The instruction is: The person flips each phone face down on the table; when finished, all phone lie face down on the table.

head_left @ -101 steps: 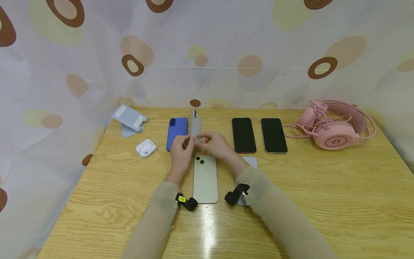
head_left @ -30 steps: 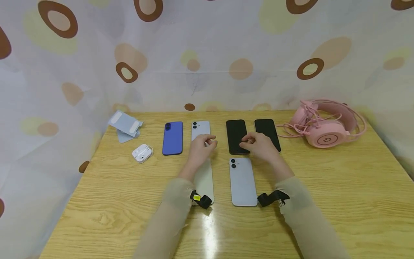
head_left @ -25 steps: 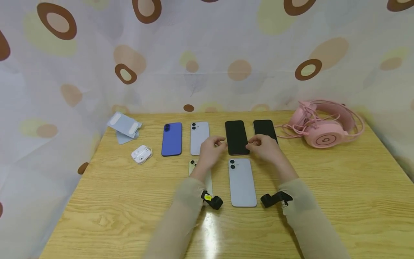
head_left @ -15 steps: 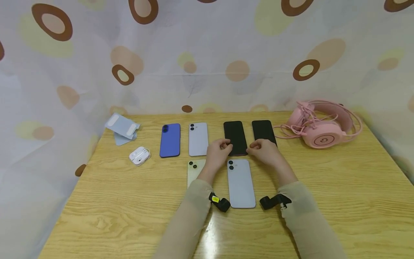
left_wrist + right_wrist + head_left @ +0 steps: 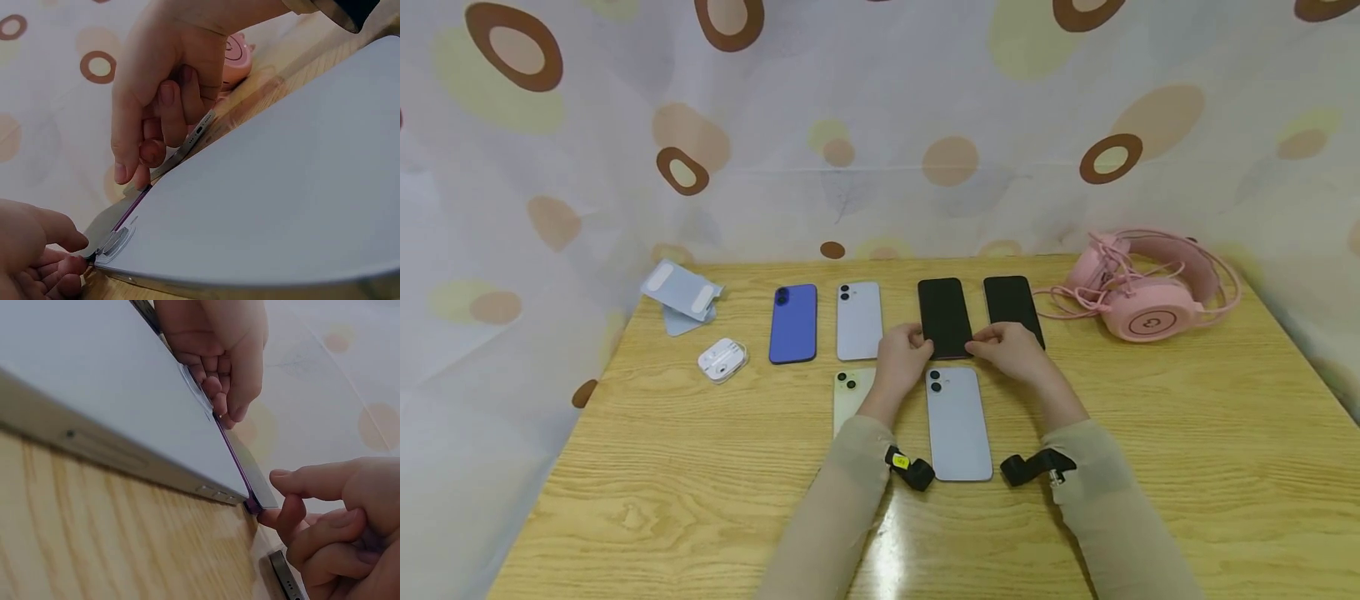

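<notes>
Both my hands meet at the near end of a black phone (image 5: 944,315) lying screen-up in the back row. My left hand (image 5: 920,337) pinches its near left corner and my right hand (image 5: 977,342) pinches its near right corner. In the left wrist view the phone's purple-edged side (image 5: 133,211) runs between my left fingertips (image 5: 74,262) and my right hand (image 5: 156,144). The right wrist view has my right hand (image 5: 275,509) at the corner of the black phone (image 5: 253,478). A light blue phone (image 5: 957,423) lies face-down between my wrists.
The back row also holds a blue phone (image 5: 793,323), a pale phone (image 5: 859,320) and a second black phone (image 5: 1012,302). A yellow-green phone (image 5: 848,392) lies under my left forearm. An earbuds case (image 5: 722,360), a folded stand (image 5: 681,292) and a pink headset (image 5: 1150,287) rest on the wooden table (image 5: 1187,433).
The pale phone that both hands held upright now lies in the back row. My left hand slid right from it, and both hands closed on the black phone's near end.
</notes>
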Tool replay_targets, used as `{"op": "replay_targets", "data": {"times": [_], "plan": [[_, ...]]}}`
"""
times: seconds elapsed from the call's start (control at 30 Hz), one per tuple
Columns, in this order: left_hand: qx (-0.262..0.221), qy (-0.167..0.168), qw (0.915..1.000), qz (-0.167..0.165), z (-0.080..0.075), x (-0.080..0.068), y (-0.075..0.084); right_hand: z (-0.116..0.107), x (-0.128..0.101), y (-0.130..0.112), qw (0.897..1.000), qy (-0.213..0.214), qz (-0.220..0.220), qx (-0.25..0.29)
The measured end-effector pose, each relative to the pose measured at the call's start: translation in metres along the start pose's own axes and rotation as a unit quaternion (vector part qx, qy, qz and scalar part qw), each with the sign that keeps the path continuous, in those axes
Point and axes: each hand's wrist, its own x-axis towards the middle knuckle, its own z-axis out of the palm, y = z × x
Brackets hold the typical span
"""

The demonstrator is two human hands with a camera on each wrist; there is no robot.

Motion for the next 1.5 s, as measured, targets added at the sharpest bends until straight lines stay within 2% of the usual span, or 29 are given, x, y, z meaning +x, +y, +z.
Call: {"op": "replay_targets", "data": {"times": [0.17,0.3,0.37,0.47,0.53,0.57,0.8,1.0,1.13,1.27,1.5], "plan": [[0.005,-0.012,0.9999,-0.003,-0.001,-0.001,0.000,0.006,0.002,-0.002,1.000,0.013,0.016,0.022],[0.012,-0.016,0.9998,0.003,0.000,-0.002,0.000,0.006,0.004,0.000,0.997,0.000,0.029,0.076],[0.017,-0.015,0.9997,0.005,-0.001,-0.001,0.000,0.005,0.005,0.002,0.990,-0.017,0.034,0.133],[0.021,-0.015,0.9996,0.008,0.000,-0.001,0.000,0.002,0.005,0.001,0.975,-0.029,0.034,0.217],[0.021,-0.016,0.9996,0.012,0.000,0.000,0.000,0.000,0.004,-0.002,0.966,-0.030,0.021,0.255],[0.020,-0.018,0.9995,0.014,0.000,0.000,0.000,0.000,0.003,-0.004,0.965,-0.026,0.015,0.260],[-0.012,-0.019,0.9997,0.010,-0.001,0.000,0.000,0.002,0.000,-0.014,0.965,-0.009,-0.014,0.264],[-0.048,0.002,0.9989,0.001,0.000,0.001,-0.002,0.006,-0.001,-0.014,0.963,-0.020,-0.054,0.263],[-0.095,0.032,0.9950,-0.003,0.000,-0.001,-0.001,0.009,-0.001,-0.015,0.964,-0.037,-0.076,0.251],[-0.136,0.071,0.9882,0.010,-0.001,-0.002,0.002,0.011,-0.001,-0.016,0.967,-0.060,-0.076,0.237],[-0.161,0.127,0.9777,0.046,-0.004,-0.003,0.004,0.015,0.000,-0.017,0.967,-0.084,-0.069,0.230]]}}
